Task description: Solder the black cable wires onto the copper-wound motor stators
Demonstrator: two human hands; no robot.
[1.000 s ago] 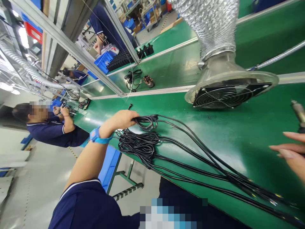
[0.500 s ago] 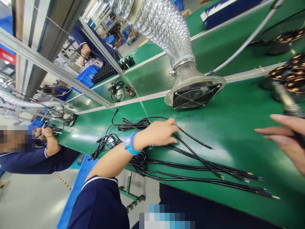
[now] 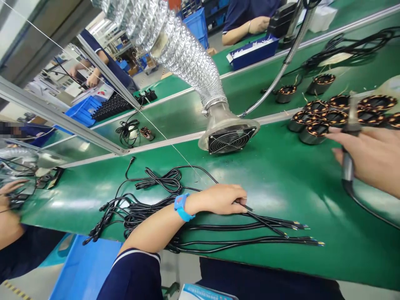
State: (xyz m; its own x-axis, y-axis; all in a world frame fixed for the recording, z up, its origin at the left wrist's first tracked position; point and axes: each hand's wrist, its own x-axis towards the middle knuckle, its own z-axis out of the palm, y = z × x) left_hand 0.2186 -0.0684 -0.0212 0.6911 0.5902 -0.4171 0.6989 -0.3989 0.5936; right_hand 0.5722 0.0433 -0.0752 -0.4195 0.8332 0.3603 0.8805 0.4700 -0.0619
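Observation:
My left hand, with a blue band at the wrist, is closed on one black cable; its end pokes out past the fingertips. Under and beside that wrist lies a pile of coiled black cables. Several bared cable ends point right, showing coloured wires. At the right, my right hand grips a soldering iron, its metal barrel upward and its cord trailing down right. Behind the iron stand several round motor stators with copper windings.
A fume hood with a fan grille hangs above the bench on a silver duct. A blue bin stands below the front edge. Beyond the divider are a blue tray and a co-worker's hand. Another person's hand is at left.
The view has swung to the right. My left hand has moved right along the cables and closed on one cable's end. My right hand, with the soldering iron, shows more fully.

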